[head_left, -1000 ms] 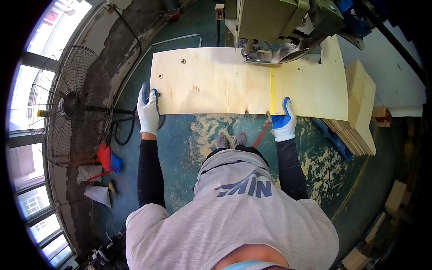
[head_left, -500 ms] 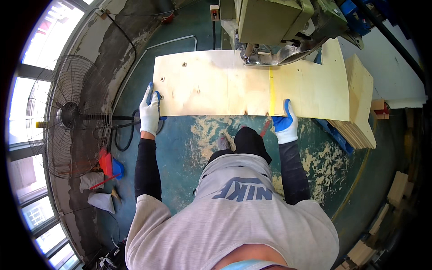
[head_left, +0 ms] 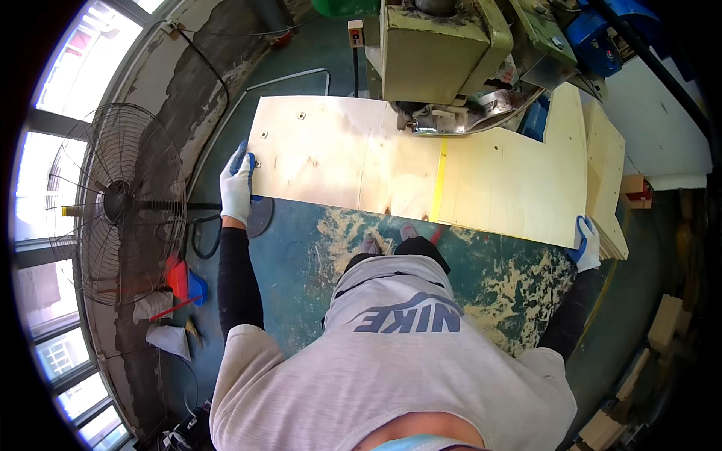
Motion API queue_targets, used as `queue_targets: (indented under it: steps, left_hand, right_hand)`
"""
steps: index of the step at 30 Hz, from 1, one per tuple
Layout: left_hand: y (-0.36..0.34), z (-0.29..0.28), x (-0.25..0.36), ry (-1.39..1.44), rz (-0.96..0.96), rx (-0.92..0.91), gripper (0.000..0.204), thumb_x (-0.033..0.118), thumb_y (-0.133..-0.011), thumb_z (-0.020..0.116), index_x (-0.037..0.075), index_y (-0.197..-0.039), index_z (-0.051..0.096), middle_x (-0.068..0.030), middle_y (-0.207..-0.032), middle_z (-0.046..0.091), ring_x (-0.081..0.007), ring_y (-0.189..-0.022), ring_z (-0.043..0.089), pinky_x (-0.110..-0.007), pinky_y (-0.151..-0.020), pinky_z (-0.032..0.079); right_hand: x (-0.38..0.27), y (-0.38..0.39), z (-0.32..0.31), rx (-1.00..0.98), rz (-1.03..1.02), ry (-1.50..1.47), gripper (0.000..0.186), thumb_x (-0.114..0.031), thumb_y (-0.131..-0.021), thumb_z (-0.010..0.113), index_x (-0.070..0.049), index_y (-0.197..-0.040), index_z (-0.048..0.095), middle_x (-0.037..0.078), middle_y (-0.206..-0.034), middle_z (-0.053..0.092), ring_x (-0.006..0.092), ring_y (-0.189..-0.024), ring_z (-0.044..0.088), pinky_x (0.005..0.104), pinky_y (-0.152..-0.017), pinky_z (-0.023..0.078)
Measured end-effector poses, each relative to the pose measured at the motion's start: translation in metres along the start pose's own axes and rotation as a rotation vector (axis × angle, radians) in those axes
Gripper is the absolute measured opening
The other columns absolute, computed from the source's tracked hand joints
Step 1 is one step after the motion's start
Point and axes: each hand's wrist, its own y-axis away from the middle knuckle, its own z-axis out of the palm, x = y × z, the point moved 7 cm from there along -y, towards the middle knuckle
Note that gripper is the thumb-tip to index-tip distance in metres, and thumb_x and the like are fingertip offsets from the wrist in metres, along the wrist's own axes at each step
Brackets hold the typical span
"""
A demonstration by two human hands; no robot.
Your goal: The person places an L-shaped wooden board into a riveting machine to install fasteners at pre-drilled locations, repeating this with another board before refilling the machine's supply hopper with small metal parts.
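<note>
A broad pale plywood panel [head_left: 316, 154] lies across in front of me, with a yellow stripe [head_left: 440, 180] over its middle and a notch in its far right edge. Small metal-rimmed holes dot its left end. My left hand [head_left: 237, 188], in a white glove with blue palm, grips the panel's left edge. At the near right corner my right hand [head_left: 587, 244], gloved alike, is closed on the wood. Over the panel's far edge stands a green machine [head_left: 432, 56], its metal foot [head_left: 451, 120] low at the wood; whether they touch I cannot tell.
Several cut plywood pieces [head_left: 604, 173] are stacked at the right. A large wire fan [head_left: 116, 203] stands left by the windows. Red and blue dustpans [head_left: 197, 287] lie near it. Sawdust [head_left: 496, 293] covers parts of the green floor. Wood blocks [head_left: 665, 323] line the far right.
My right hand has moved from the panel's near edge beside the stripe to its right corner. The panel has turned, its right end coming nearer me; my left hand has shifted slightly left.
</note>
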Motion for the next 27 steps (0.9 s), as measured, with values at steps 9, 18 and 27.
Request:
queue_targets:
  steps: [9, 18, 27]
  left_hand:
    - [0.131, 0.069, -0.003, 1.081, -0.099, -0.044, 0.049, 0.039, -0.109, 0.044, 0.008, -0.146, 0.046, -0.0145, -0.150, 0.051, -0.0285, -0.134, 0.054, -0.039, -0.109, 0.048]
    - [0.156, 0.162, 0.016, 0.632, -0.010, 0.224, 0.034, 0.008, -0.102, 0.060, 0.002, -0.134, 0.053, -0.0092, -0.118, 0.065, -0.0209, -0.106, 0.067, -0.037, -0.087, 0.057]
    - [0.146, 0.157, 0.012, 0.975, -0.088, 0.122, 0.038, 0.006, -0.101, 0.060, 0.001, -0.137, 0.050, -0.0108, -0.124, 0.063, -0.0239, -0.111, 0.066, -0.040, -0.093, 0.057]
  right_hand:
    - [-0.020, -0.038, 0.061, 0.122, -0.108, 0.265, 0.047, -0.037, -0.097, 0.069, 0.007, -0.112, 0.067, 0.006, -0.105, 0.067, 0.0139, -0.099, 0.059, 0.0288, -0.090, 0.046]
    - [-0.003, -0.045, 0.066, 0.122, -0.094, 0.184, 0.030, -0.026, -0.096, 0.072, 0.003, -0.103, 0.066, 0.004, -0.102, 0.065, 0.0118, -0.094, 0.059, 0.0269, -0.084, 0.047]
    - [0.109, -0.077, 0.086, 0.014, 0.100, 0.119, 0.036, -0.030, -0.098, 0.069, 0.001, -0.115, 0.065, 0.005, -0.109, 0.067, 0.0160, -0.099, 0.062, 0.0303, -0.088, 0.048]
